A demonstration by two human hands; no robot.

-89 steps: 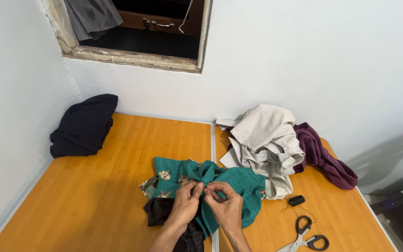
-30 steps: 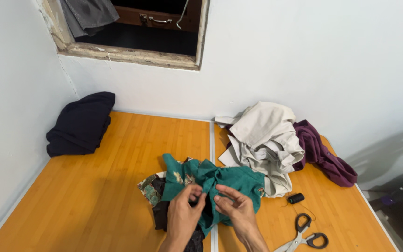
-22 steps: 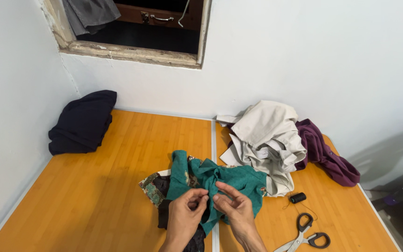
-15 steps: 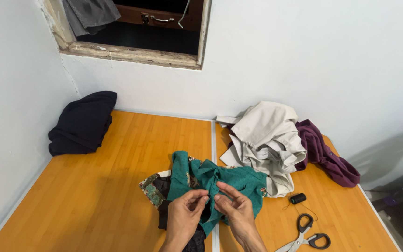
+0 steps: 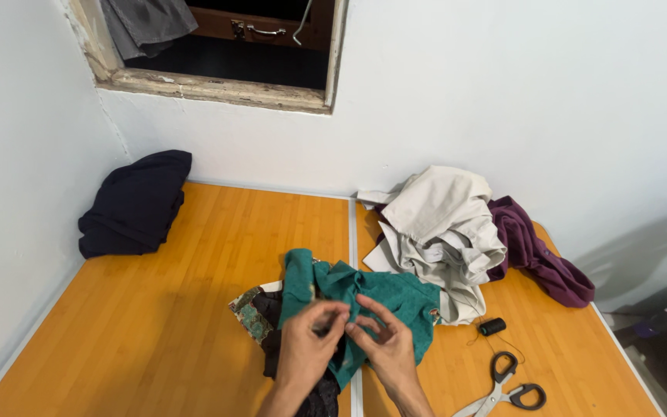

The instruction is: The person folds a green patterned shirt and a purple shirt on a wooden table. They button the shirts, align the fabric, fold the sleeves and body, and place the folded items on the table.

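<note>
A teal patterned garment lies bunched at the near middle of the orange wooden table. My left hand and my right hand meet over it, fingertips pinched together on a fold of the teal cloth. Whether they hold anything smaller I cannot tell. A black piece of cloth lies under the teal garment and beneath my left wrist.
A black thread spool and black-handled scissors lie at the right front. A beige garment and a purple one are piled at the back right. A dark navy garment sits at the back left, under a wall opening.
The teal garment has been gathered leftward into a tighter bunch. My two hands have drawn closer together, fingertips now touching over the fold.
</note>
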